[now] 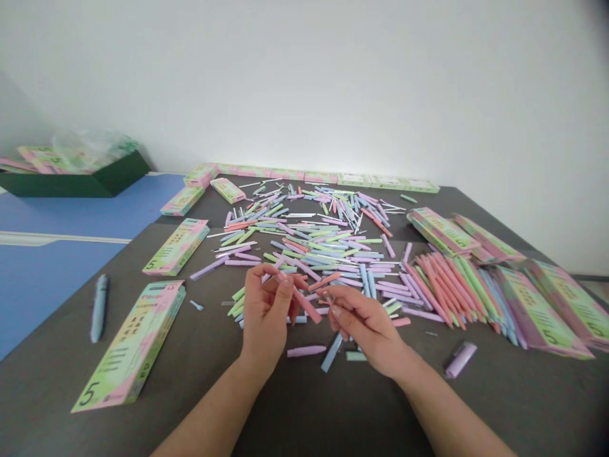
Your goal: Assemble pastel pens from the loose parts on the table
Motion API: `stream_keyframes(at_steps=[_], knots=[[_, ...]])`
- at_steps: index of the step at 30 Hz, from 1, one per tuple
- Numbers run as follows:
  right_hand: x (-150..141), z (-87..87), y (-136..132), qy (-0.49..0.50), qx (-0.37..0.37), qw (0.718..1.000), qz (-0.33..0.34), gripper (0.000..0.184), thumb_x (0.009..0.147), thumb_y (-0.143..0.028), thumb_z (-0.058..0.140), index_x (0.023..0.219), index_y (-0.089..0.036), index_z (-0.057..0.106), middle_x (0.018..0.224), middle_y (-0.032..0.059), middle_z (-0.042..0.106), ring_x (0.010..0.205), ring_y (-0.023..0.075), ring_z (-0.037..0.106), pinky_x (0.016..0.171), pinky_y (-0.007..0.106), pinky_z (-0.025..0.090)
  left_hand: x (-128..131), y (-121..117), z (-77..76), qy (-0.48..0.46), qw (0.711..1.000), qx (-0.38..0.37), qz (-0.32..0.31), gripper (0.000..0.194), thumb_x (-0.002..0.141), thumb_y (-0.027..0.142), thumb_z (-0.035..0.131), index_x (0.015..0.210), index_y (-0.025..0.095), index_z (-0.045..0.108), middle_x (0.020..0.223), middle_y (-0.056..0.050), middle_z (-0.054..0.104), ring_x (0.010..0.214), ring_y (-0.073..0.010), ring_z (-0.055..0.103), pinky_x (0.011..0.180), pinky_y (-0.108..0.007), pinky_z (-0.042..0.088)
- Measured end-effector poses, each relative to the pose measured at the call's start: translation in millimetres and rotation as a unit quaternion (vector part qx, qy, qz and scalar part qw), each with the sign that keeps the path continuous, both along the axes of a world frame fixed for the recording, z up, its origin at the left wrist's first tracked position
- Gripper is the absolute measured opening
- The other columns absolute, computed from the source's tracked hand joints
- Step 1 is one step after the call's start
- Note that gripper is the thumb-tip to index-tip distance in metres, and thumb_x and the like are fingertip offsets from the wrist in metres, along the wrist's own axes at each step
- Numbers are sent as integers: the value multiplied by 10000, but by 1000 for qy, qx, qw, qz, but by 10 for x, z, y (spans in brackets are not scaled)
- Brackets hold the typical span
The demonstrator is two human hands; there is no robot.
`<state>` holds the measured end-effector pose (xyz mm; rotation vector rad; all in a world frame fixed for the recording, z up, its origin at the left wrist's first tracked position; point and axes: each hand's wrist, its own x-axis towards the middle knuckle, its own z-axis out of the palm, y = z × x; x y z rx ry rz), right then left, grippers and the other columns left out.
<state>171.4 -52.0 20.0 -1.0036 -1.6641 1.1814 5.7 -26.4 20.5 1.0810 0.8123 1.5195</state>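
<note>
Table (304,406) with dark grey top fills most of my view, and blue surface (47,216) lies beyond its left side, with green tray (71,181) farther back. Flat pastel boxes (130,346) printed with number 5 stand in line along the far edge and lie on both sides. Big scatter of pastel pen parts (304,241) covers the middle, and at right many pink, green and blue pens (447,292) lie side by side, nearly parallel. One assembled blue pen (99,308) lies alone at left. My left hand (266,314) and right hand (366,330) are raised above the table, close together, in front of the scatter. Left hand is pinching a pink pen barrel (307,304), and the barrel points toward the right hand. Right hand is curled almost closed just beside this barrel, but I cannot tell if it holds something small. Just below the hands lie a lilac piece (307,351), a blue piece (332,353) and a mint piece (356,356).
</note>
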Motion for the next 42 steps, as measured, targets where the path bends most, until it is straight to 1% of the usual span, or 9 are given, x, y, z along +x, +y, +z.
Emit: stream_keyframes(at_steps=[4, 9, 14, 19, 25, 28, 31, 36, 42], knots=[[13, 42, -40, 36, -14, 999, 25, 231, 951, -242, 460, 1175, -196, 491, 645, -47, 472, 574, 99, 447, 554, 231, 358, -24, 75, 0, -67, 994, -80, 19, 205, 847, 299, 619, 902, 227, 436, 723, 41, 675, 439, -56, 524, 374, -128, 380], [7, 49, -54, 12, -34, 998, 59, 206, 948, -263, 465, 1145, -206, 457, 632, -51, 488, 566, 99, 426, 540, 224, 339, -12, 87, 13, -84, 990, -113, 22, 256, 800, 309, 670, 866, 217, 441, 682, 49, 659, 443, -54, 515, 385, -126, 393], [-6, 24, -54, 11, -48, 997, 55, 181, 945, -250, 462, 1121, -213, 443, 620, -57, 486, 559, 96, 412, 547, 225, 342, -9, 80, -6, -74, 992, -101, 14, 258, 807, 312, 664, 869, 224, 431, 682, 52, 657, 453, -60, 522, 375, -124, 387], [-41, -2, -31, 74, -86, 992, 52, 167, 936, -264, 497, 1082, -215, 432, 632, -60, 510, 527, 79, 419, 491, 194, 341, 1, 65, -65, -39, 996, -76, -13, 239, 845, 299, 622, 903, 233, 400, 732, 41, 678, 445, -65, 517, 368, -142, 396], [-75, -66, 60, 196, -146, 967, 68, 175, 902, -323, 561, 998, -202, 477, 668, -36, 582, 437, 67, 477, 405, 180, 373, 8, 72, -84, -13, 997, -80, -2, 275, 832, 301, 637, 964, 232, 405, 741, 35, 678, 430, -66, 520, 365, -153, 407], [-69, -64, 82, 250, -179, 948, 83, 179, 888, -308, 579, 999, -177, 528, 728, 4, 613, 489, 77, 522, 441, 194, 423, -5, 85, -88, -15, 996, -84, 0, 269, 836, 293, 631, 1008, 220, 438, 741, 29, 675, 428, -62, 512, 364, -153, 411], [-56, -53, 81, 283, -201, 934, 86, 200, 868, -276, 601, 1024, -160, 557, 783, 33, 629, 535, 86, 542, 458, 198, 436, -10, 98, -91, -12, 996, -88, 1, 225, 841, 297, 622, 979, 200, 473, 739, 22, 670, 434, -58, 509, 361, -149, 408], [-46, -85, 87, 264, -180, 944, 86, 216, 869, -262, 611, 1054, -166, 556, 814, 37, 648, 567, 88, 573, 475, 191, 438, 2, 103, -89, -24, 995, -102, 2, 245, 809, 320, 655, 932, 188, 489, 729, 16, 663, 455, -64, 521, 363, -152, 413], [-49, -131, 116, 243, -164, 954, 67, 203, 882, -282, 597, 1044, -174, 540, 773, 18, 655, 542, 87, 571, 476, 199, 449, 14, 94, -73, -38, 992, -117, -10, 274, 775, 337, 684, 901, 193, 488, 747, 14, 670, 467, -65, 528, 372, -151, 415]])
